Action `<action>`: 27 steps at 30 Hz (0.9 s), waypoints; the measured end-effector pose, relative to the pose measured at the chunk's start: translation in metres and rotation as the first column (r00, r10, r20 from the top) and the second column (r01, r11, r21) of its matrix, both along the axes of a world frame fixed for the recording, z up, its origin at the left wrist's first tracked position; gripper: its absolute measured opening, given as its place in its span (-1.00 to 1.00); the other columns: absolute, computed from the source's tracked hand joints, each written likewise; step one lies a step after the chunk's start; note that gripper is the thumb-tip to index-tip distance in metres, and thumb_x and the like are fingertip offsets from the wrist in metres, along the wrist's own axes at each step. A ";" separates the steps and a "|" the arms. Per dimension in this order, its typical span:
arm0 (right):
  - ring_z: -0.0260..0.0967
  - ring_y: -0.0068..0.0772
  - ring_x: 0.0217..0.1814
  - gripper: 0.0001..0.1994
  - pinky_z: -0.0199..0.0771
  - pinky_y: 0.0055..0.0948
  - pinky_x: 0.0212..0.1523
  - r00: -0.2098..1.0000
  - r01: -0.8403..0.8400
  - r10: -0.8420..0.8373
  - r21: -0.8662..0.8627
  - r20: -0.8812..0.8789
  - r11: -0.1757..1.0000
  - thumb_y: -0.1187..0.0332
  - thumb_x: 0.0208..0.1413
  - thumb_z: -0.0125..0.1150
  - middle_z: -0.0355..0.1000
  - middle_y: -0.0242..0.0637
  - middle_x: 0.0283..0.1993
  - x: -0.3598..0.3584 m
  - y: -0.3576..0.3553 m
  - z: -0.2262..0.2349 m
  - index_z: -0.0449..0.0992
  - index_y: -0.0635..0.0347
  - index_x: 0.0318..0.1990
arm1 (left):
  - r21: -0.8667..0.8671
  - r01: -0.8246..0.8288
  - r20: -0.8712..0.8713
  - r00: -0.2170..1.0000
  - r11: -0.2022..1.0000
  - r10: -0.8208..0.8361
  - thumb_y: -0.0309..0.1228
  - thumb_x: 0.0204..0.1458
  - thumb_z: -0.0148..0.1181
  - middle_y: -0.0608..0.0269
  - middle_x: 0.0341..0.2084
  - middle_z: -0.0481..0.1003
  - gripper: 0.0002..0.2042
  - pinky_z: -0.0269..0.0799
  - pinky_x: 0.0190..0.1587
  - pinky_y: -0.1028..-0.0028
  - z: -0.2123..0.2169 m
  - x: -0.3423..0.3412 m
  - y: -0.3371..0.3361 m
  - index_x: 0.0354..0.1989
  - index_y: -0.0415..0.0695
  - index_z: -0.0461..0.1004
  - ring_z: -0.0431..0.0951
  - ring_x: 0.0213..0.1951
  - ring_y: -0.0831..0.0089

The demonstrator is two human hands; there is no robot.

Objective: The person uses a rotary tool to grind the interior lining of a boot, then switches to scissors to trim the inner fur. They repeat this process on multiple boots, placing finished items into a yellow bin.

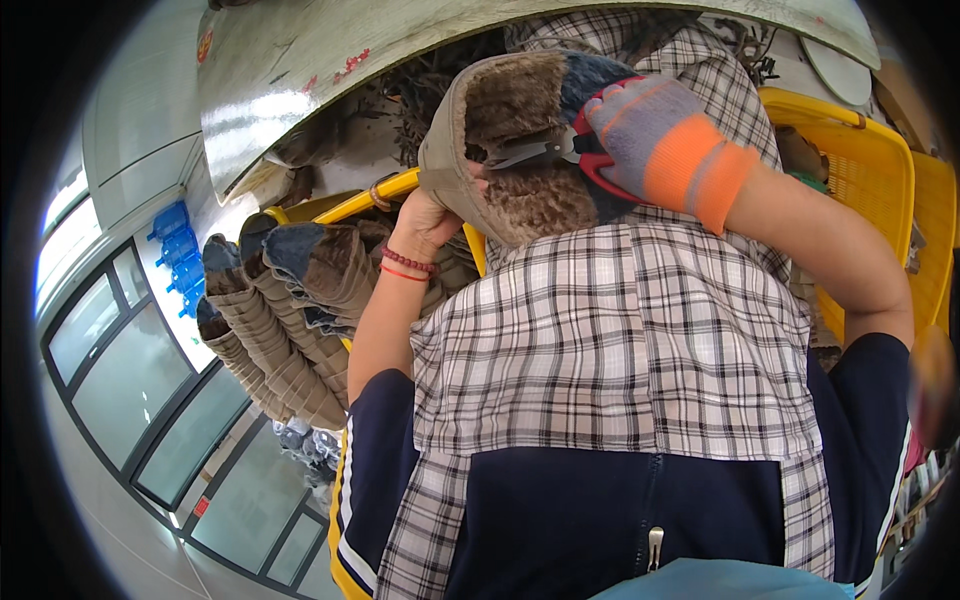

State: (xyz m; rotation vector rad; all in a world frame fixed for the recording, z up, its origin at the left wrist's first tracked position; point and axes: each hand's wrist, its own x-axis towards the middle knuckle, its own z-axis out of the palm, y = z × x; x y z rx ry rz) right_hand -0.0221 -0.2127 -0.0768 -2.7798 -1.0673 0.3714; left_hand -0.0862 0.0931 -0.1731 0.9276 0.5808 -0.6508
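Observation:
A tan shoe upper (545, 200) with brown fleece lining and a dark blue end is held up in front of my chest, its fleecy inside facing me. My left hand (430, 215), bare with a red bead bracelet, is closed on its left edge, fingertips reaching inside. My right hand (655, 135) wears a grey and orange knit glove and grips red-handled scissors (530, 153). Their blades lie inside the upper, pointing left toward my left fingertips. Whether they touch the lining I cannot tell.
Several similar uppers (270, 320) are stacked at left beside a yellow frame (395, 187). A pale tabletop edge (420, 50) crosses above. Dark scraps (420, 110) lie beneath it. Yellow baskets (865, 185) stand at right. A checked apron (560, 340) covers my front.

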 end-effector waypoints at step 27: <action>0.45 -0.35 -0.18 -0.49 0.43 -0.37 -0.19 0.991 0.097 -0.105 -0.109 -0.078 0.989 -0.08 -0.22 0.31 0.49 -0.35 -0.27 -0.004 -0.035 0.019 0.50 0.03 -0.14 | 0.007 -0.027 0.062 0.998 1.000 0.027 -0.52 -0.04 0.19 0.20 -0.31 0.50 -0.75 0.53 -0.26 0.41 -0.016 -0.003 0.000 -0.15 -0.24 0.42 0.56 -0.34 0.39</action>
